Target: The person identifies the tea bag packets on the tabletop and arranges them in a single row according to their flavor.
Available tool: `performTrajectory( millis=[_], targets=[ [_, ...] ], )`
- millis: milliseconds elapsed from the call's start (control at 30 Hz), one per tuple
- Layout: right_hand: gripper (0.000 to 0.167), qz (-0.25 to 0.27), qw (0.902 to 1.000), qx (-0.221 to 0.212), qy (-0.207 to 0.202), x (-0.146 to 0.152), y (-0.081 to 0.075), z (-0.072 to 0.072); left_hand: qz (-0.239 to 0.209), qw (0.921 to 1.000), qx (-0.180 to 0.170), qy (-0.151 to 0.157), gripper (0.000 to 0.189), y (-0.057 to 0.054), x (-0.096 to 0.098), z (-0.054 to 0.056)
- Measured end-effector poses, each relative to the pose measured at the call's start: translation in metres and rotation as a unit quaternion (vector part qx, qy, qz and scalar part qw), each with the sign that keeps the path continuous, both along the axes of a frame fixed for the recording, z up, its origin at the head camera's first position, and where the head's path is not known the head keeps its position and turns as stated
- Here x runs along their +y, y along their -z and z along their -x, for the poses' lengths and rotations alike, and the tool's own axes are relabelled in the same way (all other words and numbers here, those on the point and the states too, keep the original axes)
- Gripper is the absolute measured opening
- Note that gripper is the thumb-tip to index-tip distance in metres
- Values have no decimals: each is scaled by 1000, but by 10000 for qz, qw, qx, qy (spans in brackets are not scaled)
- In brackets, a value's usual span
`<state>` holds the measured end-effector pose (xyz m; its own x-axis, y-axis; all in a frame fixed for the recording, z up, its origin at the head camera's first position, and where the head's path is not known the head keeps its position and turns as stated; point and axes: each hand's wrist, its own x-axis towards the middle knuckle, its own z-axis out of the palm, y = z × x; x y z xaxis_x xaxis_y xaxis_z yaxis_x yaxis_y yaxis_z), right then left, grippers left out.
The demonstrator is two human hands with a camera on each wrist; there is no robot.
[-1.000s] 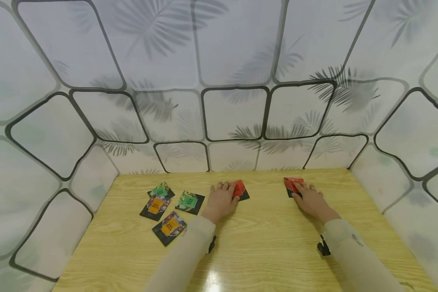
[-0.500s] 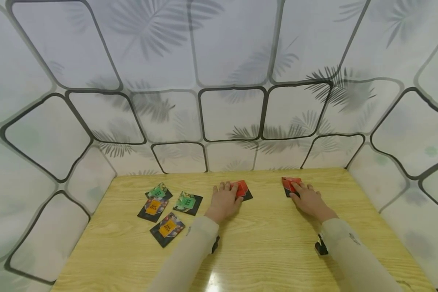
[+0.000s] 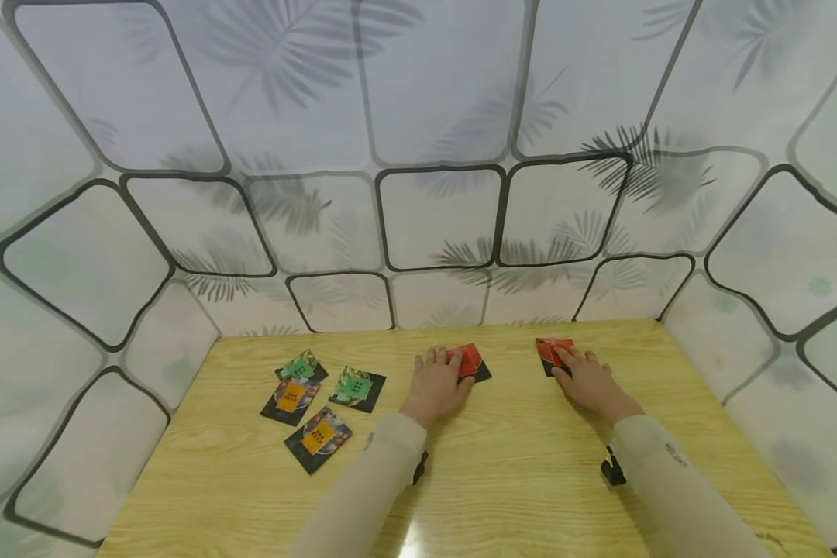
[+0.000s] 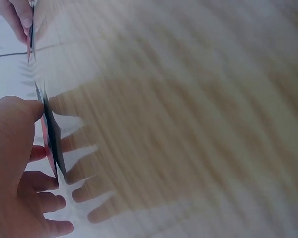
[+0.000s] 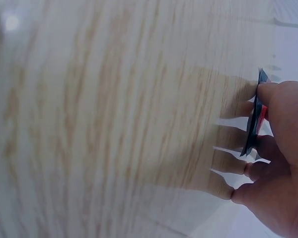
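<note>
Near the back of the wooden table, my left hand [image 3: 438,389] rests its spread fingers on a small flat red-and-black packet [image 3: 471,359]. In the left wrist view, the thumb lies at one end of this packet [image 4: 51,134], with the fingers along its red face. Further right, my right hand [image 3: 589,381] touches a matching red-and-black packet [image 3: 549,352]; its fingers cover part of the red face. Seen edge-on in the right wrist view, that packet [image 5: 254,119] has the thumb at its upper end and other fingertips past its lower end.
Left of my left hand lie two green-labelled packets, one nearer [image 3: 358,387] and one farther [image 3: 301,366]. An orange-labelled packet [image 3: 290,398] overlaps the farther green one, and another orange-labelled packet [image 3: 318,439] lies in front. Patterned curtain-like walls [image 3: 439,217] enclose the table [image 3: 516,465].
My left hand has slid the red packet to the right along the table, closer to the other one. The right hand stays in place on its packet. The head view has shifted slightly.
</note>
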<state>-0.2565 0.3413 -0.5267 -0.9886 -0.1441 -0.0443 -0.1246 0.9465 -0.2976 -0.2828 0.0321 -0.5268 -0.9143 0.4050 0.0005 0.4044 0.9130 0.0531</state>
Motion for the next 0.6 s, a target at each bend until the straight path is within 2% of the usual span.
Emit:
performTrajectory(
  millis=[367, 600],
  targets=[
    [60, 17, 9999, -109, -52, -2, -3, 0, -10, 9999, -107, 0, 67, 0, 14, -4],
    [60, 49, 9999, -105, -87, -1, -4, 0, -13, 9998, -205, -78, 68, 2, 23, -3]
  ],
)
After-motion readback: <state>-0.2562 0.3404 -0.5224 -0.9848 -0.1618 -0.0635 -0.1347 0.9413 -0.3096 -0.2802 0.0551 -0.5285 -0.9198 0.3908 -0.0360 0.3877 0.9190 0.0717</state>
